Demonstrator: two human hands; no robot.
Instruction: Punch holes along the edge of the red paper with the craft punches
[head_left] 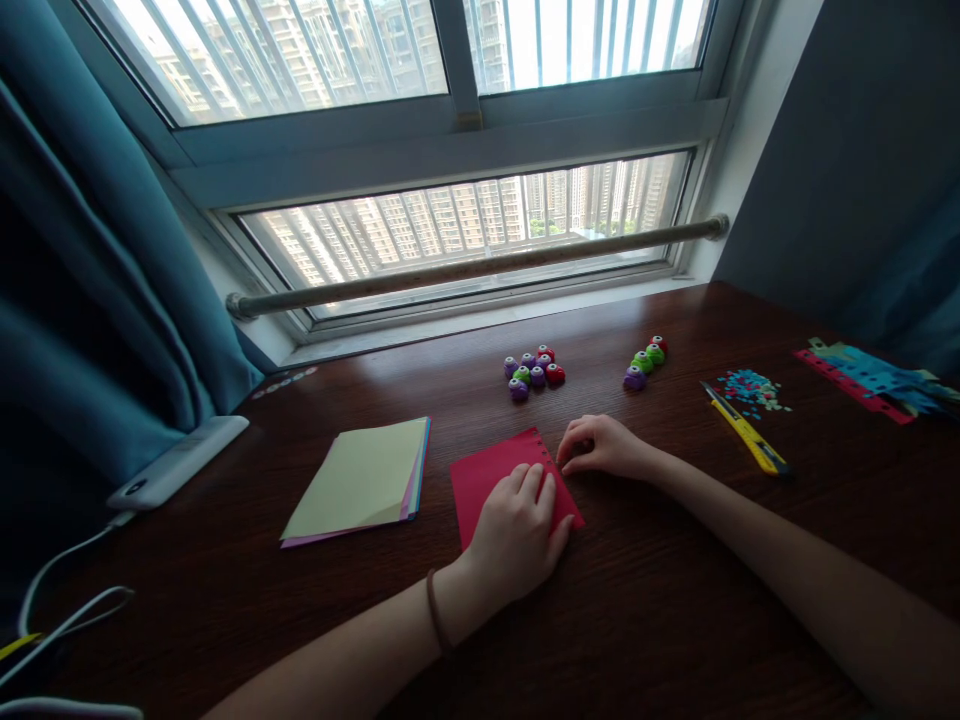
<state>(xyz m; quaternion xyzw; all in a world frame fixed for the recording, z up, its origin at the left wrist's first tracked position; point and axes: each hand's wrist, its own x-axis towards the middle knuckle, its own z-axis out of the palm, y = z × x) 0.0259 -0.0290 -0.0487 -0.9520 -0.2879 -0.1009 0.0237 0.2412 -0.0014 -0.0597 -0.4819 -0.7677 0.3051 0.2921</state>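
Note:
A red sheet of paper with a row of punched holes along its far edge lies on the dark wooden table. My left hand rests flat on the sheet's near right part, fingers stretched out. My right hand sits at the sheet's right far corner with its fingers curled, fingertips touching the paper's edge. What the fingers pinch, if anything, is hidden.
A stack of coloured paper lies to the left. Two clusters of small craft punches stand behind. A yellow utility knife, paper confetti and punched strips lie right. A phone with cable lies far left.

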